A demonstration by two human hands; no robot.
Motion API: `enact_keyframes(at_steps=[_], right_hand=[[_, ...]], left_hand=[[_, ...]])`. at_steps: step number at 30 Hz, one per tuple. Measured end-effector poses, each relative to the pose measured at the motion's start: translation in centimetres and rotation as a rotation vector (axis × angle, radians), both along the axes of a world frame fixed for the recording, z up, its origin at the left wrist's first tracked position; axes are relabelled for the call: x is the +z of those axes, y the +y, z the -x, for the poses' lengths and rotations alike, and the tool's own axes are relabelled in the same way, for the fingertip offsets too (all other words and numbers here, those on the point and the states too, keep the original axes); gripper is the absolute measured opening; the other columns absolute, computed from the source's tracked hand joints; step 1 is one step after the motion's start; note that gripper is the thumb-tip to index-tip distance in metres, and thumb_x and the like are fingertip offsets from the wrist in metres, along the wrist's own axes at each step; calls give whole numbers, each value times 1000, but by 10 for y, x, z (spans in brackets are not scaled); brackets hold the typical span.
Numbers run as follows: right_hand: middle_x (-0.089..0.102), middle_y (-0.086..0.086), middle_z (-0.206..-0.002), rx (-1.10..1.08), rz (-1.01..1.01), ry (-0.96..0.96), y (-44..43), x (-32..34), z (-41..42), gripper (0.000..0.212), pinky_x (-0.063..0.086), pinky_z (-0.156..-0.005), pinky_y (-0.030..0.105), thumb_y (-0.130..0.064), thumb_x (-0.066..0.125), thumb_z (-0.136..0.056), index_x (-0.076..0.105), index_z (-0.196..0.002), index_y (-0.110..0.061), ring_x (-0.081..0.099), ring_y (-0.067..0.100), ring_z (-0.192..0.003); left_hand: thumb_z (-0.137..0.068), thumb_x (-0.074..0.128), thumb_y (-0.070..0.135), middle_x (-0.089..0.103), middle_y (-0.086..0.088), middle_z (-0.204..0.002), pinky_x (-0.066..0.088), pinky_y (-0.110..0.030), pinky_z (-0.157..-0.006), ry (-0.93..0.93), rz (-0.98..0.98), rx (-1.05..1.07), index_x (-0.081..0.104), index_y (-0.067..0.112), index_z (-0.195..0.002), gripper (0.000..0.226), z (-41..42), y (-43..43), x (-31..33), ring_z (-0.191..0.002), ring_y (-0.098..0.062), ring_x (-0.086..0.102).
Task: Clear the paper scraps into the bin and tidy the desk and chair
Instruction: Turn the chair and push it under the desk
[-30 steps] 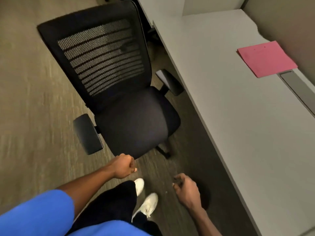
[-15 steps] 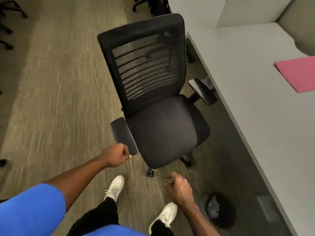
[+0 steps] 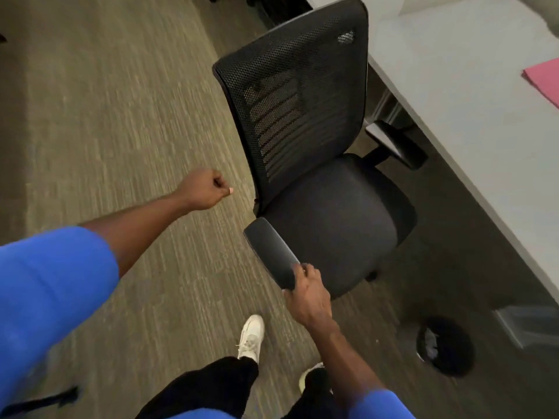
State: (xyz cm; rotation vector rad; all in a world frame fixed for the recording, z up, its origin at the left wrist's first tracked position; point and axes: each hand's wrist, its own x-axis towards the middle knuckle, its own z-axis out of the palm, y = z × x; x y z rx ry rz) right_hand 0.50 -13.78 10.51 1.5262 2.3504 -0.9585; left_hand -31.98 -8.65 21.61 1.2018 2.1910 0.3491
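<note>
A black mesh-backed office chair (image 3: 326, 207) stands beside the grey desk (image 3: 472, 95), its seat turned toward the desk. My right hand (image 3: 308, 293) grips the front end of the chair's near armrest (image 3: 272, 255). My left hand (image 3: 207, 189) is a closed fist held in the air left of the chair's backrest, touching nothing. A round black bin (image 3: 444, 346) with crumpled paper inside sits on the floor under the desk edge. A pink paper (image 3: 544, 83) lies on the desk at the right edge of view.
Striped carpet (image 3: 121, 131) stretches to the left of the chair. My white shoes (image 3: 251, 337) and dark trousers are at the bottom. The chair's far armrest (image 3: 396, 145) is close under the desk edge. Other chair bases show at the top.
I have stepped to the chair's left side. My right hand, free before, now holds the near armrest. My left fist moved up beside the backrest.
</note>
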Motion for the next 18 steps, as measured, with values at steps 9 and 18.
enact_keyframes(at_steps=[9, 18], right_hand=[[-1, 15, -179, 173, 37, -187, -18, -29, 36, 81, 21, -132, 56, -24, 51, -101, 9, -168, -5, 1, 29, -167], [-12, 8, -179, 182, 39, -196, -27, -38, 12, 83, 8, -135, 56, -21, 50, -102, 2, -169, -7, -8, 24, -167]], left_hand=[[-71, 95, 48, 48, -3, -164, 45, -49, -122, -427, -256, 290, 31, 15, -164, 118, 32, 101, 14, -149, -23, 49], [-69, 93, 37, 66, 12, -137, 49, -47, -117, -643, -384, 301, 42, 21, -140, 89, -9, 104, -8, -127, -11, 65]])
